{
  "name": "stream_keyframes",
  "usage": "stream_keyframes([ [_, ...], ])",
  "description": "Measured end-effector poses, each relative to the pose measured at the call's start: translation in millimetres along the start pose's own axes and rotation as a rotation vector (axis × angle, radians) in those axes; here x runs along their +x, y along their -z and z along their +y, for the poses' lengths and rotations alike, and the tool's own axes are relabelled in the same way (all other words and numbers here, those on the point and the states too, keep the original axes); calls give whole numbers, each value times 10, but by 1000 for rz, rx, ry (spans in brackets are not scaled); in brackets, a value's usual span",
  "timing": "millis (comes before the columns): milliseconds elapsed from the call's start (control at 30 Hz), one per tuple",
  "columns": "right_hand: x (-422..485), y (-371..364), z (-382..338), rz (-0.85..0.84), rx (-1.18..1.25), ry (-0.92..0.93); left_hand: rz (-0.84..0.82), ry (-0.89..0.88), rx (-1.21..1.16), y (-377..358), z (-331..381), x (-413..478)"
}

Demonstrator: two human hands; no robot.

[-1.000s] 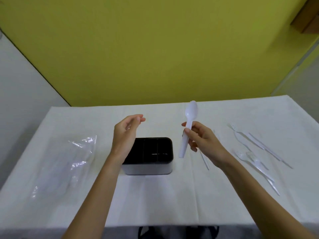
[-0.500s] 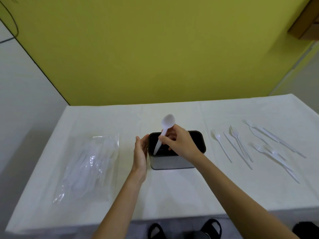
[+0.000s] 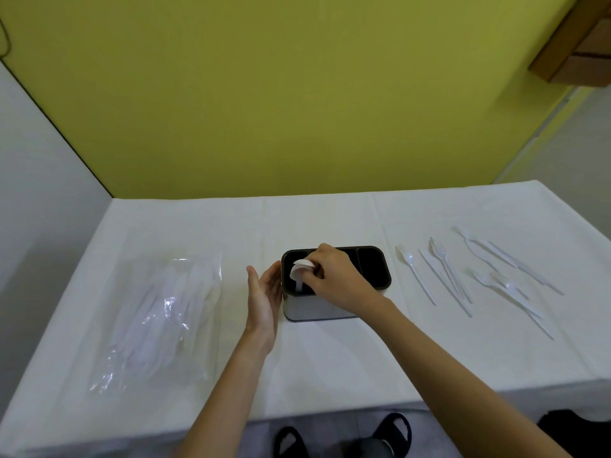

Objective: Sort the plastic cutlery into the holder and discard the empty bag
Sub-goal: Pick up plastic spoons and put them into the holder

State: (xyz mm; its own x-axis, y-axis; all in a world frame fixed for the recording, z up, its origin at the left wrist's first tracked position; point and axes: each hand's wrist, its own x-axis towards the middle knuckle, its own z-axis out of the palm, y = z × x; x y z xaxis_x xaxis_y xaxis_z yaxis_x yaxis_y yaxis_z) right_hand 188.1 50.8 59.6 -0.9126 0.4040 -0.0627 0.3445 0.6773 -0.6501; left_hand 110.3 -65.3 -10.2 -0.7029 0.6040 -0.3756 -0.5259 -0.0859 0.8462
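Nearest you, on the left of the table [image 3: 330,365], the clear bag [image 3: 158,312] lies flat with white pieces showing inside; I judge it is not ready to discard yet. Your left hand [image 3: 264,292] stands on edge, fingers straight and together, against the left wall of the holder [image 3: 314,309]; that probably braces the light box against sliding. Your right hand [image 3: 334,276] reaches over the rim and pinches the spoon [image 3: 301,267] by its bowl, handle down in the leftmost compartment, so the bowl ends uppermost. Further right, the loose forks and knives [image 3: 415,271] lie spread out, likely for easy picking one at a time; the yellow wall [image 3: 297,110] stands beyond.
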Motion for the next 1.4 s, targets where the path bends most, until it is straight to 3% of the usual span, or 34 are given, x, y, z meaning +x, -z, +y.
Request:
stream_keyframes([
  [533, 0, -22, 77, 220, 108, 18, 29, -32, 121, -36, 82, -42],
  [833, -297, 378, 611, 492, 214, 12, 106, -357, 359, -718, 733, 6],
  [1067, -791, 753, 1326, 624, 225, -207, -71, -462, 564, -1630, 646, 110],
  [1267, -1280, 992, 2026, 623, 226, -402, -220, -345, 673, -2389, 106, 154],
  [1400, -1519, 1092, 2513, 598, 205, -507, -213, -172, 827, -2651, -312, 302],
])
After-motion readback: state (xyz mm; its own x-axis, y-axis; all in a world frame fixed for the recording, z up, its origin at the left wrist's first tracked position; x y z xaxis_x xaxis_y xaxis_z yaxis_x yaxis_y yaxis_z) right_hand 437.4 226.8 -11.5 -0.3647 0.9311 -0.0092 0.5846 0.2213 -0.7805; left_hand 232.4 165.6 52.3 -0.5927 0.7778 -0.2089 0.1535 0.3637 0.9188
